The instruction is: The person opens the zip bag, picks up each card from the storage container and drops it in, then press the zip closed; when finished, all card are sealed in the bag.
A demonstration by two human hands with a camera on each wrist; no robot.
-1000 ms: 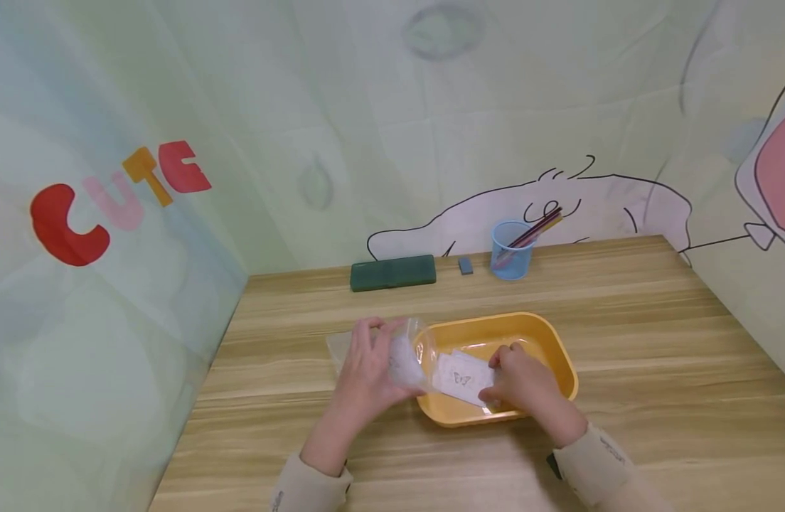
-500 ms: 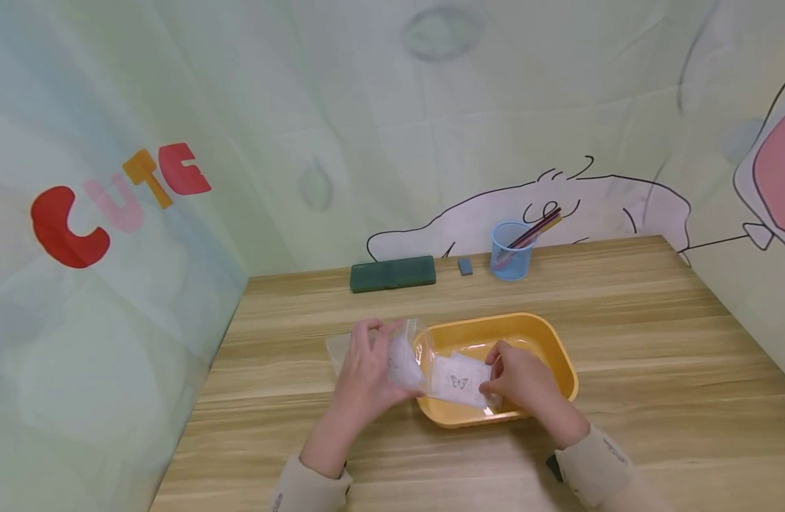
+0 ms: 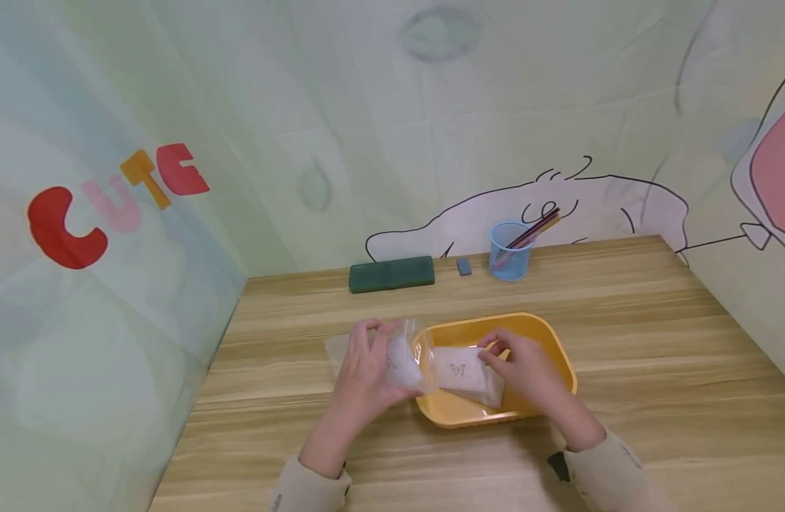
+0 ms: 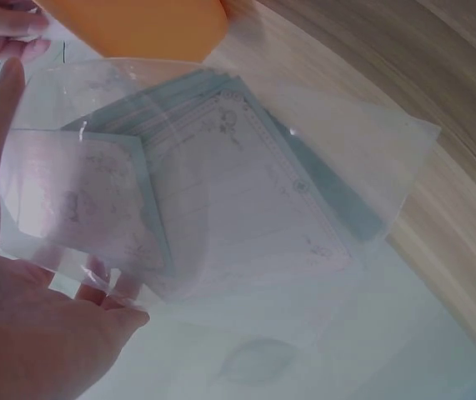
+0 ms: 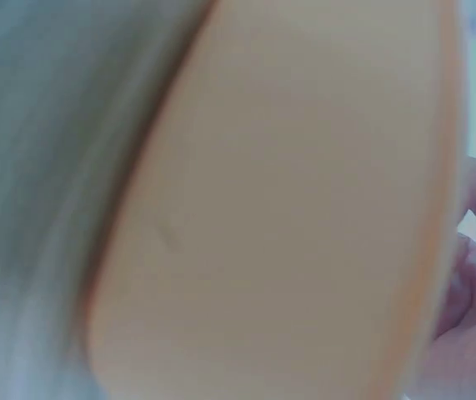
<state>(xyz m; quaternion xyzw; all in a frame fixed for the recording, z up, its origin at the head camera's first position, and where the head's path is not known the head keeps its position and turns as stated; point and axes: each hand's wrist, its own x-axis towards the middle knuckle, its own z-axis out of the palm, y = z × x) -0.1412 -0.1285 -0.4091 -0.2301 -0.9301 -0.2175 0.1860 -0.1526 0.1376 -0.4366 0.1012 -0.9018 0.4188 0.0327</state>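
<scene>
Butterfly card (image 3: 458,368) (white) left of right hand (image 3: 520,364), corner pinched.

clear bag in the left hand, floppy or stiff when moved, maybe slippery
The clear bag would likely flop at its corner, where thin film extends past the cards. The stacked cards should probably keep its middle fairly stiff. Its glossy film may feel slippery.

the right hand (image 3: 520,361) and butterfly card (image 3: 459,364) have shifted farther back.
</scene>
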